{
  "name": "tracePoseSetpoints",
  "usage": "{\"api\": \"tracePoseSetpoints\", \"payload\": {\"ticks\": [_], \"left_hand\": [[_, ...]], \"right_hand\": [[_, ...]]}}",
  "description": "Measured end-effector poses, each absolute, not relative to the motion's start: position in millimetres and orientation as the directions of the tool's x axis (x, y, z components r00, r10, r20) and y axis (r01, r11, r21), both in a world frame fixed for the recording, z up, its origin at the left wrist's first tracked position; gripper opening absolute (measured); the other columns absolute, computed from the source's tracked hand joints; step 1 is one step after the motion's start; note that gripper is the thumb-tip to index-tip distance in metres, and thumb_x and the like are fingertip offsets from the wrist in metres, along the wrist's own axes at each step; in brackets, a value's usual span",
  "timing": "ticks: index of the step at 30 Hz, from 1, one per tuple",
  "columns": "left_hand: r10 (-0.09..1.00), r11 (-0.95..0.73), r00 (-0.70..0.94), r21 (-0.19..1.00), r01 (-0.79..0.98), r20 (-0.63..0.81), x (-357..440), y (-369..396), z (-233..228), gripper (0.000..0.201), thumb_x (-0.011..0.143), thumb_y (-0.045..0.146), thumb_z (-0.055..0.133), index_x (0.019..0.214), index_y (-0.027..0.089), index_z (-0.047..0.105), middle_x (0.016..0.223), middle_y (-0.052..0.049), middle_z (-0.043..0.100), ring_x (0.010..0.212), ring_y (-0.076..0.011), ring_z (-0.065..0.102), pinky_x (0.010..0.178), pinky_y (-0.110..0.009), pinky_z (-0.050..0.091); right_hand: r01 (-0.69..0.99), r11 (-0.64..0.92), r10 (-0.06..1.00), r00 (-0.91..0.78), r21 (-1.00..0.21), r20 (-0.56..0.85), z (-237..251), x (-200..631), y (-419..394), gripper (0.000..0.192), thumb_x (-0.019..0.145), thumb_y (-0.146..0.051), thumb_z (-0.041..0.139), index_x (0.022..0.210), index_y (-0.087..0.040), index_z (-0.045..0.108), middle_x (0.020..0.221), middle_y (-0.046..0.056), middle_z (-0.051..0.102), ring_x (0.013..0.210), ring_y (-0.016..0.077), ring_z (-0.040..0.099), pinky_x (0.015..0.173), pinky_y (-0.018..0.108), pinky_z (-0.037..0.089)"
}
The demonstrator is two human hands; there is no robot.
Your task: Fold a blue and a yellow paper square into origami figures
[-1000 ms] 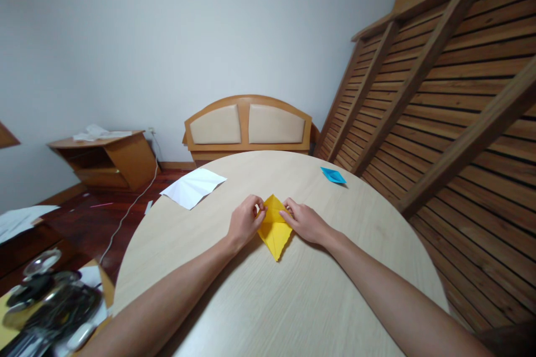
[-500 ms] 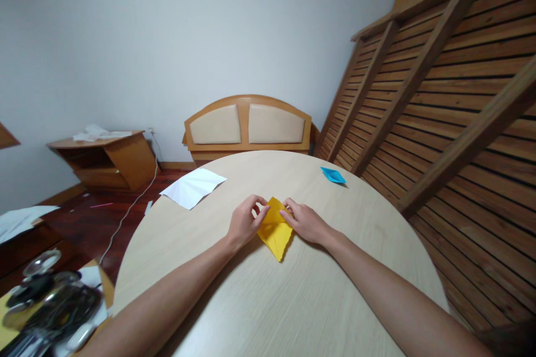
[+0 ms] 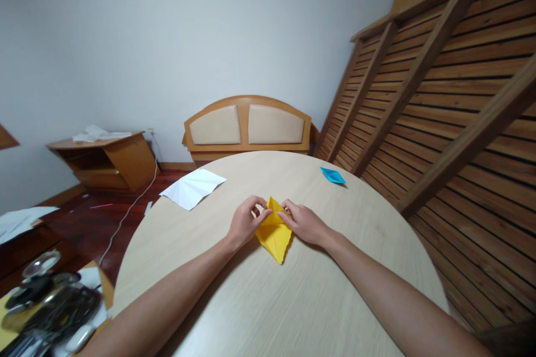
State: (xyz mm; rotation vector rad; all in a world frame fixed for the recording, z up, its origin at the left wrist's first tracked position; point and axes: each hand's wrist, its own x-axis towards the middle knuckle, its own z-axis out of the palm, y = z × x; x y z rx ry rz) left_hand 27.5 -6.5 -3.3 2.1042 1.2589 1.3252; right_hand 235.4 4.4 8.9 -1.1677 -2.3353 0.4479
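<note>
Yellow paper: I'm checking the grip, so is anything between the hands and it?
Nothing visible. The left hand and right hand both pinch the yellow paper directly on the table.

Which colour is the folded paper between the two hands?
Yellow: the folded paper shows best in the head view, on the round table.

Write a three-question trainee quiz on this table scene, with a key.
1. True or false: both hands touch the yellow folded paper.
2. Which paper lies nearest the slatted wooden wall? A the white sheet; B the blue folded paper; C the yellow folded paper.
3. Fill in: the yellow paper's sharp tip points ___ the person.

Key
1. True: the left hand and the right hand pinch its upper part from either side, on the round table.
2. B.
3. Toward.
</note>
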Motion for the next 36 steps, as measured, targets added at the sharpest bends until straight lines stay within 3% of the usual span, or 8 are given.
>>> {"api": "tracePoseSetpoints", "payload": {"ticks": [11,15,19,29,36], "left_hand": [[0.876,-0.462,0.143,0.718,0.520,0.460,25.1,-3.7,-3.6,0.023,0.090,0.025,0.050,0.096,0.017,0.071,0.087,-0.003,0.074,0.063,-0.0131,0.059,0.062,-0.025,0.047],[0.874,-0.479,0.184,0.734,0.481,0.450,23.1,-2.9,-4.2,0.024,0.090,0.027,0.051,0.103,0.017,0.068,0.095,-0.006,0.074,0.066,-0.0132,0.060,0.065,-0.025,0.048],[0.892,-0.447,0.184,0.750,0.487,0.412,23.5,-4.2,-4.8,0.027,0.090,0.030,0.053,0.112,0.017,0.063,0.089,-0.005,0.074,0.061,-0.0130,0.058,0.059,-0.024,0.046],[0.917,-0.396,0.134,0.812,0.428,0.377,27.3,-1.4,-8.3,0.029,0.094,0.037,0.047,0.104,0.016,0.064,0.089,-0.006,0.071,0.059,-0.0128,0.059,0.055,-0.024,0.045],[0.921,-0.388,0.141,0.834,0.392,0.362,23.5,-1.1,-7.7,0.025,0.092,0.035,0.049,0.099,0.015,0.063,0.090,-0.006,0.070,0.060,-0.0129,0.060,0.057,-0.025,0.048]], "right_hand": [[0.672,0.560,0.827,-0.493,-0.485,0.272,5.5,238.4,7.9,0.018,0.101,-0.035,0.042,0.100,-0.021,0.054,0.085,0.004,0.067,0.072,0.0173,0.061,0.062,0.025,0.033],[0.660,0.553,0.830,-0.488,-0.509,0.270,4.8,239.6,8.8,0.019,0.101,-0.035,0.041,0.100,-0.021,0.054,0.085,0.003,0.067,0.072,0.0173,0.061,0.062,0.025,0.033],[0.640,0.554,0.828,-0.491,-0.532,0.272,5.0,239.9,8.6,0.019,0.101,-0.035,0.040,0.100,-0.022,0.053,0.084,0.003,0.067,0.071,0.0170,0.061,0.062,0.025,0.034],[0.642,0.556,0.828,-0.483,-0.528,0.284,3.7,236.8,8.6,0.018,0.100,-0.034,0.042,0.103,-0.022,0.055,0.091,0.004,0.070,0.078,0.0183,0.065,0.066,0.025,0.037],[0.707,0.483,0.876,-0.388,-0.516,0.288,1.4,243.2,14.4,0.017,0.099,-0.034,0.043,0.098,-0.021,0.054,0.081,0.003,0.068,0.071,0.0175,0.062,0.062,0.025,0.034]]}}
